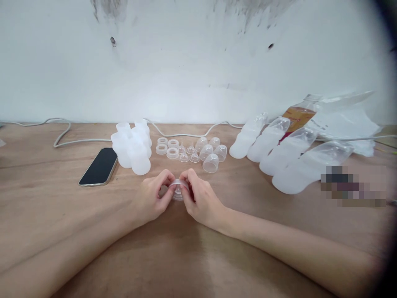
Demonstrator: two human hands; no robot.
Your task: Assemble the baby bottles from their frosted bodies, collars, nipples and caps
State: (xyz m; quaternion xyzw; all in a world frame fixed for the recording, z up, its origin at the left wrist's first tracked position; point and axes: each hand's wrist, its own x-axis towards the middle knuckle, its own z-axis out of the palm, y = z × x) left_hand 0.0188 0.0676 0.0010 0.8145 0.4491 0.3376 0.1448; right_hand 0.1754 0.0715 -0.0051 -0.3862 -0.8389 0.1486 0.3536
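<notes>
In the head view my left hand [156, 192] and my right hand [198, 194] meet over the table, fingertips pinched on opposite sides of a clear bottle collar ring [178, 182]. A clear bottle nipple [178, 191] shows within and below the ring; how far it is seated I cannot tell. Just beyond my hands lie several loose collar rings [173, 153], several clear nipples [184, 157] standing tip up, and several clear dome caps [211, 163]. Frosted white bottles [132, 142] lie bunched behind my left hand.
A dark-screened phone [99, 166] lies at left. Capped frosted bottles [290, 171] lie in a slanted row at right. Behind them are a drink bottle with an orange label [299, 116] and a white plastic bag [344, 120]. A white cable [192, 135] runs along the wall.
</notes>
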